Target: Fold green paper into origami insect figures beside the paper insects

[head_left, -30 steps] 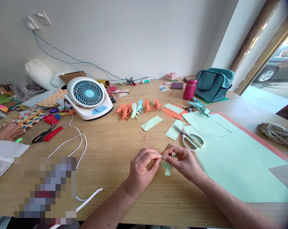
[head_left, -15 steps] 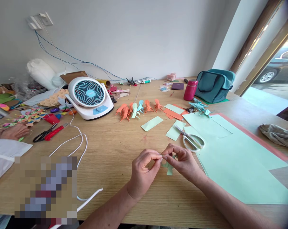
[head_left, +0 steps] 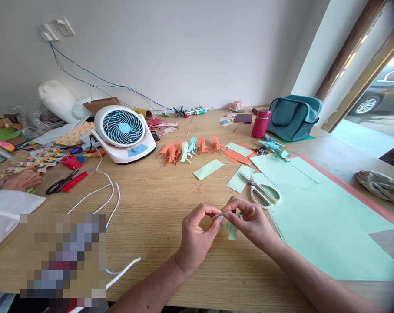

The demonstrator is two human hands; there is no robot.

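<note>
Low over the table's near middle, my left hand (head_left: 198, 230) and my right hand (head_left: 250, 221) meet at the fingertips. Both pinch a small pale green folded paper figure (head_left: 232, 231), whose strips hang down below my right fingers. Part of the figure is hidden behind the fingers. White-handled scissors (head_left: 265, 193) lie just beyond my right hand, their blades over a green paper piece (head_left: 237, 182). Farther off stand several folded paper figures, orange (head_left: 203, 145), pale green (head_left: 185, 152) and blue (head_left: 192, 145).
Large green sheets (head_left: 327, 234) cover the right side. A white fan (head_left: 123, 132), a pink flask (head_left: 261, 124) and a teal bag (head_left: 294, 118) stand behind. At left, a white cable (head_left: 114, 191) loops near red-handled pliers (head_left: 76, 180) and another person's hand (head_left: 24, 179).
A small bit of green paper now shows between my left fingertips, where the fingers were pressed together before. My hands otherwise stay almost in place.
</note>
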